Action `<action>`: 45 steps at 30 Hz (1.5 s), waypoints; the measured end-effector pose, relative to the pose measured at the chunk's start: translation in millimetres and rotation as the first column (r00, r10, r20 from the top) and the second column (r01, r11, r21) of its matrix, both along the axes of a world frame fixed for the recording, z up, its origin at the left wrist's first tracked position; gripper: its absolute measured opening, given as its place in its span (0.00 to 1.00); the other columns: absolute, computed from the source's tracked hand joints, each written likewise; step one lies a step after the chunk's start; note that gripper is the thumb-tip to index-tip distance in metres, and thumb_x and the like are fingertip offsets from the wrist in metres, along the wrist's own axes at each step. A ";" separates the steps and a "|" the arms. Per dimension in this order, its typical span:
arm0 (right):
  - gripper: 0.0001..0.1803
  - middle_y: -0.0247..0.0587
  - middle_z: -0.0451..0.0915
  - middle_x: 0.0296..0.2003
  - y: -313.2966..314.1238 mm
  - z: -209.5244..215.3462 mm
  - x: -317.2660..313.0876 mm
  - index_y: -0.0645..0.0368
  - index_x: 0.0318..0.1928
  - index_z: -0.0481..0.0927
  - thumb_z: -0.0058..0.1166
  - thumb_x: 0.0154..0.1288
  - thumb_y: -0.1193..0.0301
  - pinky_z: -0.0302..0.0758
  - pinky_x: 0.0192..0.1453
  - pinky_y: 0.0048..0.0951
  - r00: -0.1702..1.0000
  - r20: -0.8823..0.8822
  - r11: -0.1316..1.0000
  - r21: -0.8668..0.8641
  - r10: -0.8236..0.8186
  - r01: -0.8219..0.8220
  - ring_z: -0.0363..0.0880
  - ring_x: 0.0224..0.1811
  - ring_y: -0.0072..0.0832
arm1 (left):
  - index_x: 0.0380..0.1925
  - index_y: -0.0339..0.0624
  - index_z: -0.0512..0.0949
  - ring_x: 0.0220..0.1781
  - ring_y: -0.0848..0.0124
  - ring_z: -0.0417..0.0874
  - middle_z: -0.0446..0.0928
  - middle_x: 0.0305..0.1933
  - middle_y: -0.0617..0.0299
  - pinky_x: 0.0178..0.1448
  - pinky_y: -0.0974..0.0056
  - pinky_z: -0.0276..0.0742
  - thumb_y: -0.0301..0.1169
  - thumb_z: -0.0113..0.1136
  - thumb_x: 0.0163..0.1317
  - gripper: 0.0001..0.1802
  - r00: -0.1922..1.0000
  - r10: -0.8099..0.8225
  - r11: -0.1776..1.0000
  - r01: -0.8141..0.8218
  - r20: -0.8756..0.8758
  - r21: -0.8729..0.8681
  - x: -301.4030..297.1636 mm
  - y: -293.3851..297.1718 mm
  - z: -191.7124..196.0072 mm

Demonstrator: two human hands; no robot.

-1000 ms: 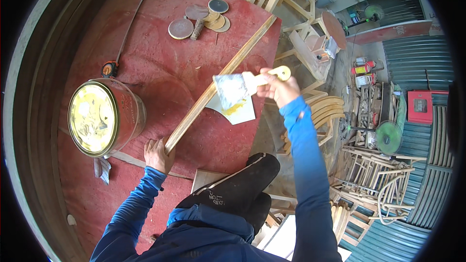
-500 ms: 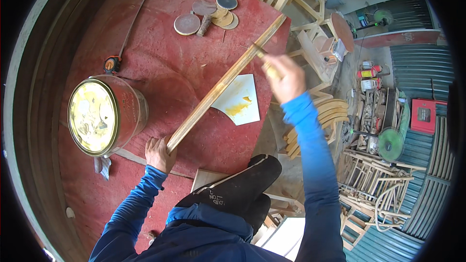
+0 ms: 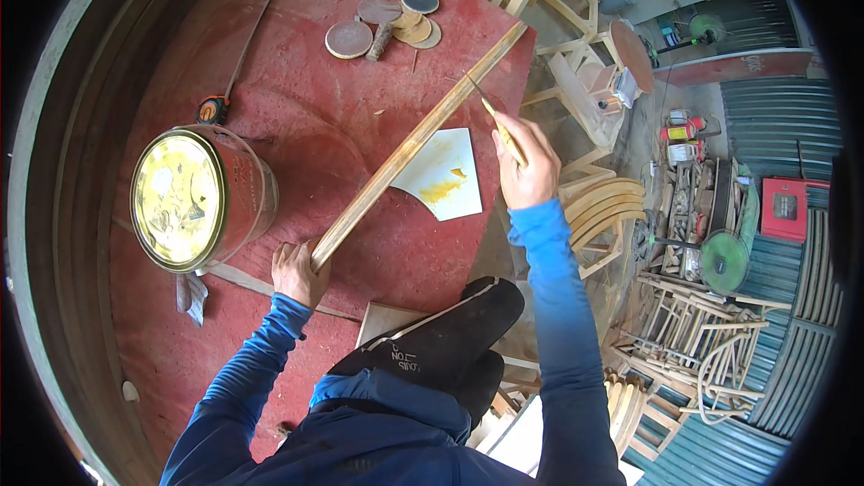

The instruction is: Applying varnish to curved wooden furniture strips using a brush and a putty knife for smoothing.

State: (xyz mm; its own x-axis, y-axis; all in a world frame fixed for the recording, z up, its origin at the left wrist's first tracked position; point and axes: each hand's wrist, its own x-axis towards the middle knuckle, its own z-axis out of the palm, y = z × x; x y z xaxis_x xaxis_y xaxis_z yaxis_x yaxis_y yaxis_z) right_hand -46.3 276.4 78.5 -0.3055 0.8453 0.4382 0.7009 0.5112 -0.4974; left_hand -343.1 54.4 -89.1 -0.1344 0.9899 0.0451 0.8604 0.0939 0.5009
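Observation:
A long, narrow wooden strip (image 3: 396,162) lies slantwise over the red tabletop (image 3: 315,90), brown filler smeared along its upper face. My left hand (image 3: 300,274) is closed around its near end. Above the strip's far half, my right hand (image 3: 531,166) grips the wooden handle of a putty knife (image 3: 509,142), its thin blade seen nearly edge-on with the tip at the strip's surface. Beneath the strip's right side is a white board (image 3: 461,148) with yellow-brown filler on it, one edge cut in a curve.
A large lidded paint bucket (image 3: 247,189) stands at left, by a tape measure (image 3: 212,110) with its tape drawn out. Several round sanding discs (image 3: 349,39) lie at the far side. Beyond the table's right edge are wooden frames (image 3: 576,90), curved wooden pieces (image 3: 607,207) and a green fan (image 3: 725,261).
My right hand has come slightly nearer to me and turned, so the putty knife now points up the strip more edge-on. The left hand keeps its hold on the strip's near end.

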 end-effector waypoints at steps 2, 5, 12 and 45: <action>0.17 0.49 0.84 0.48 -5.2 -9.0 -3.4 0.58 0.55 0.82 0.59 0.67 0.79 0.81 0.53 0.38 1.000 -0.021 0.999 -0.033 0.004 -0.004 0.85 0.50 0.45 | 0.44 0.46 0.84 0.38 0.56 0.80 0.79 0.29 0.57 0.55 0.52 0.74 0.35 0.67 0.55 0.15 1.000 0.006 1.000 -0.007 0.021 0.019 -0.2 0.0 -1.3; 0.16 0.50 0.83 0.47 -40.6 -19.1 -18.8 0.59 0.54 0.83 0.61 0.66 0.80 0.81 0.54 0.37 0.997 -0.047 0.995 -0.084 0.056 -0.060 0.85 0.51 0.45 | 0.44 0.45 0.84 0.38 0.56 0.79 0.79 0.29 0.57 0.55 0.52 0.74 0.35 0.68 0.55 0.16 1.000 0.007 1.000 -0.007 0.023 0.024 -2.4 -1.0 -0.2; 0.13 0.49 0.84 0.48 -79.3 -20.6 -16.8 0.66 0.56 0.82 0.58 0.73 0.78 0.83 0.48 0.30 0.858 -0.496 0.952 -0.304 -0.136 -0.025 0.87 0.47 0.31 | 0.42 0.43 0.83 0.37 0.55 0.79 0.79 0.29 0.56 0.54 0.51 0.74 0.36 0.68 0.54 0.16 1.000 0.008 0.999 -0.008 0.016 0.042 -4.1 -4.5 -4.6; 0.16 0.48 0.85 0.50 -204.2 2.6 -49.8 0.60 0.52 0.86 0.65 0.62 0.82 0.82 0.55 0.36 0.999 0.041 0.967 -0.253 -0.031 0.040 0.86 0.51 0.43 | 0.52 0.48 0.83 0.44 0.56 0.82 0.83 0.37 0.58 0.60 0.50 0.75 0.38 0.65 0.59 0.21 0.993 -0.017 0.999 0.021 0.113 -0.040 -12.4 -3.3 0.6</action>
